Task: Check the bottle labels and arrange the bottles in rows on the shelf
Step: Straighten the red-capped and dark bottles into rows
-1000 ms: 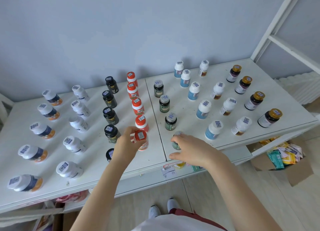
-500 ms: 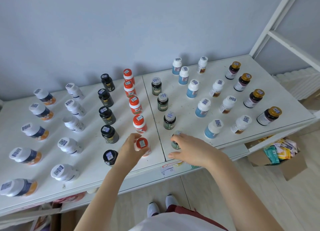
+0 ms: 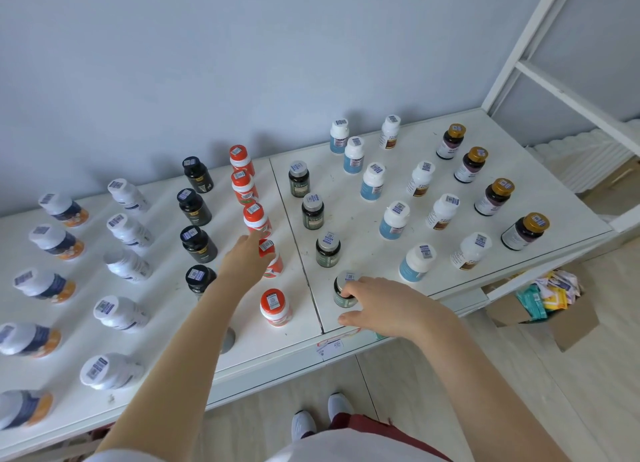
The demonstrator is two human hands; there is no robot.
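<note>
Right hand (image 3: 381, 305) gripped the front dark green bottle (image 3: 341, 299) near the front edge of the white shelf (image 3: 367, 253); left hand (image 3: 244, 262) touched an orange-capped bottle (image 3: 268, 248) in the neighbouring row, grip unclear.

orange-capped bottles (image 3: 248, 191), black bottles (image 3: 194, 205), white shelf (image 3: 433, 142)

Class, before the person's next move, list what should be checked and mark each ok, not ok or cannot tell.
1. Grip of right hand on front green bottle: ok, fingers curl over its cap.
2. Grip of left hand on second orange bottle: cannot tell, hand covers its side.
3. Stance of front orange bottle: ok, upright, untouched.
4. Line of green row: ok, straight.
5. Legibility of labels: cannot tell, too small.
</note>
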